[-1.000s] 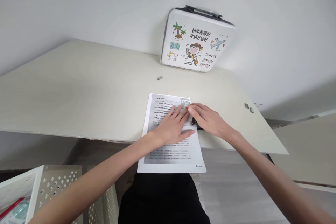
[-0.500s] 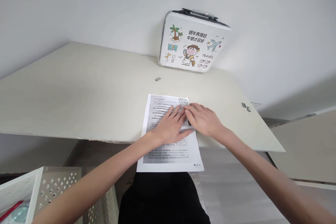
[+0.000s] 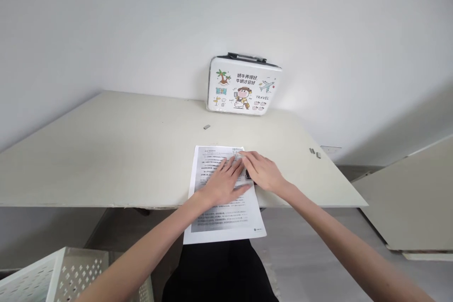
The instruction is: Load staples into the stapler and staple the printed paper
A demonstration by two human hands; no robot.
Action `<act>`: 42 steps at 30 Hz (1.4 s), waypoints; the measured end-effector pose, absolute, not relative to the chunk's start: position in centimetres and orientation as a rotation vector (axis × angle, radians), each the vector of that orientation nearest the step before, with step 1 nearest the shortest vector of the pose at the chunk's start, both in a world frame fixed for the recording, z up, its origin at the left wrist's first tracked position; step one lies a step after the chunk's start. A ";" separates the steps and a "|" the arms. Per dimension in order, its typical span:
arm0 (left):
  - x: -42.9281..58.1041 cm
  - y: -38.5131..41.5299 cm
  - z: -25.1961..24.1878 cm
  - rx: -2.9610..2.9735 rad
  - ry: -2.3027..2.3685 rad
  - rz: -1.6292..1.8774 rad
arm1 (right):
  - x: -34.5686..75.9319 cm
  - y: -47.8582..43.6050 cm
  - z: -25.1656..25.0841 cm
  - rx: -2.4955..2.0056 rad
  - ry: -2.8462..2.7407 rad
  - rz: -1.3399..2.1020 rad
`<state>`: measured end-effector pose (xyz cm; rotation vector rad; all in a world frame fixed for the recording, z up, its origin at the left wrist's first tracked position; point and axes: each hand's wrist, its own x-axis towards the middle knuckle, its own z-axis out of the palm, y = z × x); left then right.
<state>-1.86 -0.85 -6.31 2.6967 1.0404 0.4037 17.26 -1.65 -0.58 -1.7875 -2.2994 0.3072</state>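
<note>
A printed sheet of paper (image 3: 219, 222) lies on the pale table, its lower part hanging over the front edge. My left hand (image 3: 224, 181) rests flat on the sheet with its fingers spread. Close by, my right hand (image 3: 264, 170) is curled at the sheet's right side, its fingertips touching near my left fingers. A small dark object (image 3: 248, 175) shows partly under my right hand; what it is and how it is held are hidden. Something clear or shiny lies on the paper between the hands, too small to make out.
A white case with cartoon prints (image 3: 244, 87) stands against the wall at the table's back. One small grey piece (image 3: 207, 127) lies behind the sheet, and two more (image 3: 318, 155) are at the right. White perforated baskets (image 3: 79, 271) stand below at the lower left.
The camera view has shifted, so the case and table sit lower and further left. Both hands stay on the sheet in nearly the same pose, and more of the dark object shows.
</note>
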 end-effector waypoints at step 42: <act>-20.4 -7.0 -2.7 2.681 1.443 0.330 | 29.5 -4.9 -7.5 -1.561 -1.742 0.467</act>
